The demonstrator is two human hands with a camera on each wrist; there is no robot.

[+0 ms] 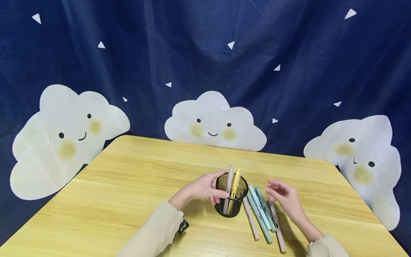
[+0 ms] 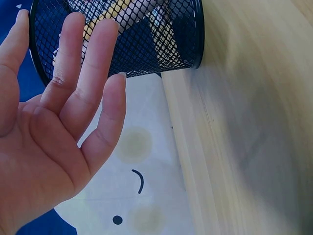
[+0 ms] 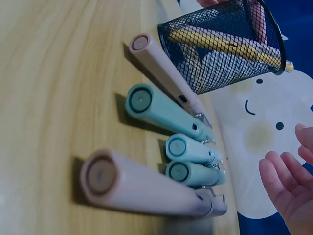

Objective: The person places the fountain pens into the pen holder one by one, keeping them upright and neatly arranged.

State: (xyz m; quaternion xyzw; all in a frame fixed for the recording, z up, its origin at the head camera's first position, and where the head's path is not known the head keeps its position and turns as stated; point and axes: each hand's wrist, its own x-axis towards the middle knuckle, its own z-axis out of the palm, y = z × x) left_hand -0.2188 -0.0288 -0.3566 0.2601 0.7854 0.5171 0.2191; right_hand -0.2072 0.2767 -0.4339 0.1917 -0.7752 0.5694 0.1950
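Observation:
A black mesh pen holder [image 1: 228,210] stands upright on the table with a pale pink pen [image 1: 230,177] and a yellow pen [image 1: 237,180] leaning in it. My left hand [image 1: 203,187] holds its left side, thumb across the front near the rim, index finger toward the back. In the left wrist view, other fingers [image 2: 93,83] lie against the mesh. Over the loose pens' right side hovers my right hand [image 1: 287,200], fingers loosely bent and holding nothing. Beneath it lie two pinkish pens [image 3: 151,183] and several blue-green pens [image 3: 164,111], side by side with capped ends pointing away.
The pens lie on a light wood table [image 1: 128,185], right beside the holder. Behind the far edge hangs a dark blue curtain [image 1: 199,53] with smiling white clouds [image 1: 212,114]. A black band-like object [image 1: 183,227] shows at the left sleeve.

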